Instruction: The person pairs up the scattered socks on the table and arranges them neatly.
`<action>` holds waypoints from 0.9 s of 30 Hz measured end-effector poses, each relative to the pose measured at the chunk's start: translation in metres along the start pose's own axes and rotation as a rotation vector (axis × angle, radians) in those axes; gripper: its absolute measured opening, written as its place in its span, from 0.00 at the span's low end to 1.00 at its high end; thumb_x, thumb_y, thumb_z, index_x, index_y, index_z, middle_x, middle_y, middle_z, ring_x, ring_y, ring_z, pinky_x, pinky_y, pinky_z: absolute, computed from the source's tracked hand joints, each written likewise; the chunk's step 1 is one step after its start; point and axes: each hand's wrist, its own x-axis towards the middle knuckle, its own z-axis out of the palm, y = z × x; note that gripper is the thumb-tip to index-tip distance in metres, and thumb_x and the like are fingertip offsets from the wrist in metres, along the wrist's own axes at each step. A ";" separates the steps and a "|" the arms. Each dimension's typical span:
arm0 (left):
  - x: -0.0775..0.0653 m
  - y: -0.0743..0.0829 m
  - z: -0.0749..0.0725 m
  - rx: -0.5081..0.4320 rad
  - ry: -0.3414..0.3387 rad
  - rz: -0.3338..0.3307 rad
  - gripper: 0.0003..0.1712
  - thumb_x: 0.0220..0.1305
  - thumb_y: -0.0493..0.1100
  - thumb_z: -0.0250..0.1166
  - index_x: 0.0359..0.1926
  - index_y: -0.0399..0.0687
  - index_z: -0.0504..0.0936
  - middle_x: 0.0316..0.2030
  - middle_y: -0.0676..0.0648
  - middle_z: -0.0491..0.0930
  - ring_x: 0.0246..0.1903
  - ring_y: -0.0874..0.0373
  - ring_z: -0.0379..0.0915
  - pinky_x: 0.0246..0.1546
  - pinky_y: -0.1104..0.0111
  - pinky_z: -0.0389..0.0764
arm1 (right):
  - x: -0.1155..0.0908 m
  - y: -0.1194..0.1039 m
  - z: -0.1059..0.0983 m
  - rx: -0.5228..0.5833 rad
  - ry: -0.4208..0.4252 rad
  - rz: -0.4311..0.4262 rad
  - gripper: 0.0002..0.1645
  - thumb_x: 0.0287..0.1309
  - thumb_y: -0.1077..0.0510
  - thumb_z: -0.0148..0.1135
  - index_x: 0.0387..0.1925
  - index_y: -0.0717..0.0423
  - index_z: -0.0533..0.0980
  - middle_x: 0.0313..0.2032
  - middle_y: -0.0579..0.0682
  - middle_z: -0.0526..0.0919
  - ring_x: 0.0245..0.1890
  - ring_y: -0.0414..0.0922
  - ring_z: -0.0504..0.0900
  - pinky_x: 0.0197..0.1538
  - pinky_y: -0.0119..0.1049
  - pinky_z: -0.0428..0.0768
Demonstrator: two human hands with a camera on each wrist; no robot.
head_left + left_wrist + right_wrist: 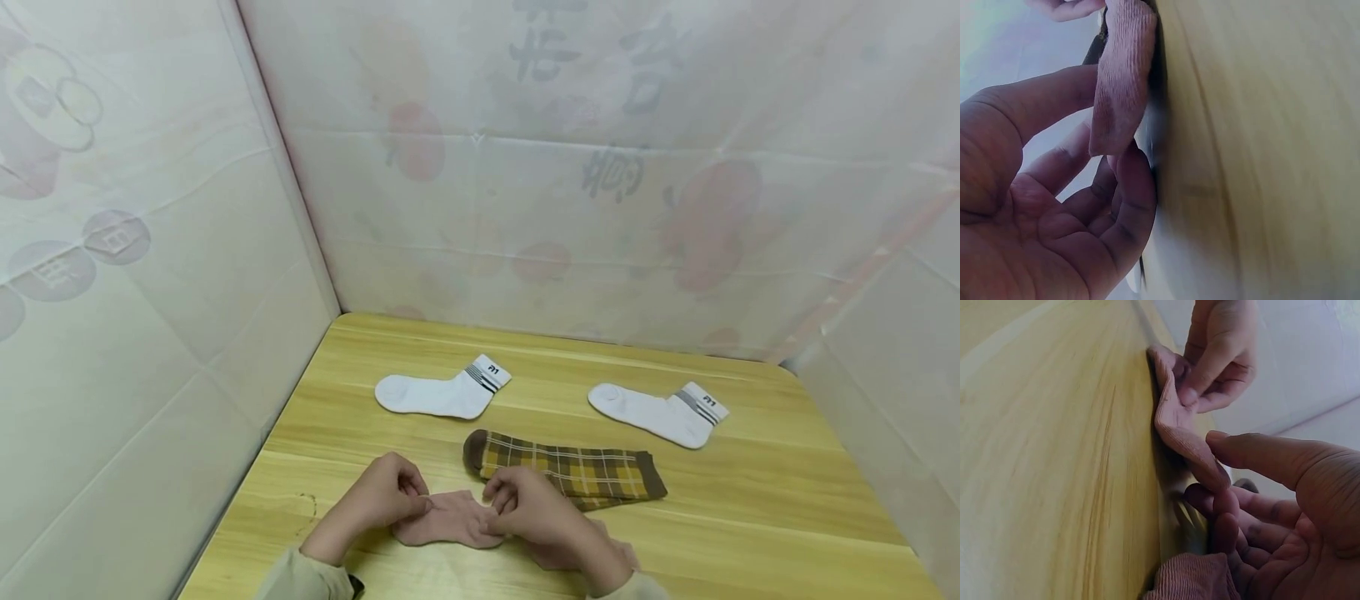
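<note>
A short pink ribbed sock [448, 523] lies near the front of the table, held between both hands. My left hand [384, 492] pinches its left end between thumb and fingers; the left wrist view shows the ribbed fabric [1124, 81] there. At the right end my right hand [529, 505] grips the edge, thumb on one face and fingertips beneath, as the right wrist view shows. Partly hidden under the right forearm is a second pink sock [553, 557], whose ribbed part [1192, 578] appears low in the right wrist view.
Just beyond the right hand lie brown and yellow plaid socks [592, 473], overlapping each other. Farther back are two white striped-cuff socks, one at left [427, 396] and one at right [648, 411]. Printed curtains [480, 208] enclose the wooden table [787, 500] at the back and sides.
</note>
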 end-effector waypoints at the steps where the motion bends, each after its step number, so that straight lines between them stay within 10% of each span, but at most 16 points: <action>1: 0.000 0.000 0.000 0.003 -0.002 0.006 0.05 0.58 0.33 0.77 0.28 0.42 0.89 0.23 0.51 0.82 0.25 0.60 0.76 0.24 0.70 0.77 | 0.000 0.000 0.001 -0.003 0.001 0.001 0.20 0.55 0.59 0.82 0.46 0.63 0.82 0.34 0.49 0.86 0.34 0.42 0.84 0.37 0.30 0.84; 27: 0.002 0.000 0.001 -0.034 -0.014 0.045 0.07 0.69 0.40 0.71 0.35 0.41 0.88 0.28 0.49 0.84 0.29 0.59 0.77 0.28 0.69 0.79 | 0.000 -0.002 0.011 0.215 -0.033 0.059 0.15 0.60 0.67 0.74 0.47 0.70 0.82 0.33 0.51 0.82 0.31 0.39 0.79 0.32 0.26 0.80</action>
